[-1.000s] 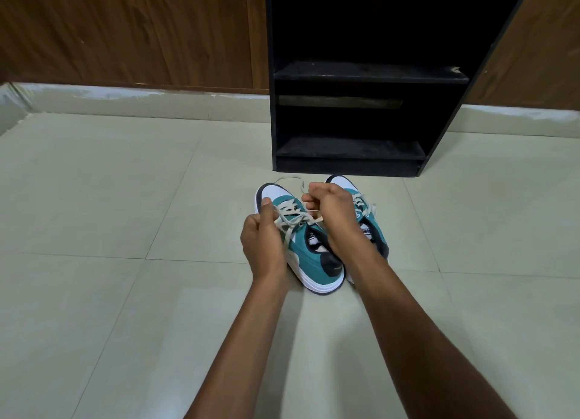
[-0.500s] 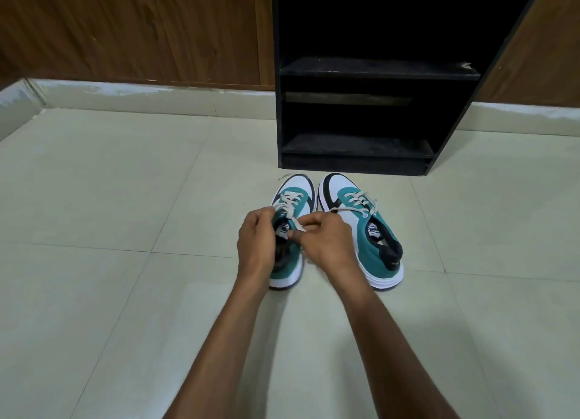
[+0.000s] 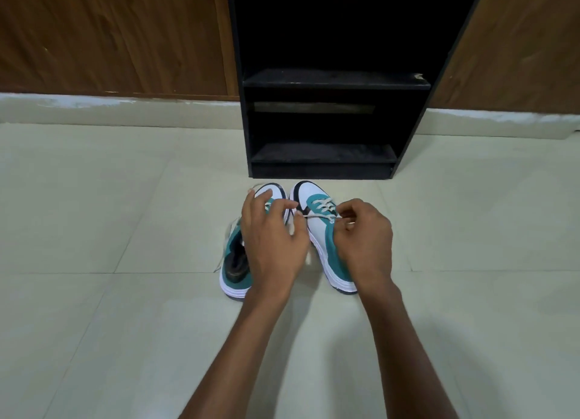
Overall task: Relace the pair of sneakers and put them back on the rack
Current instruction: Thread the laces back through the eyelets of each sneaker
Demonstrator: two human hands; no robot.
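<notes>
Both sneakers stood side by side on the floor (image 3: 125, 230), toes toward the black rack (image 3: 329, 83), just in front of its base (both shelves in view held nothing). The left hand (image 3: 273, 246) hovered over the left sneaker (image 3: 235, 271) with fingers loosely spread, pinching a lace (image 3: 317, 217) between thumb and forefinger. That lace ran taut across to the right sneaker (image 3: 317, 230), where the right hand (image 3: 364, 240) was curled narrow, fingertips pinched on the lace at the eyelets.
</notes>
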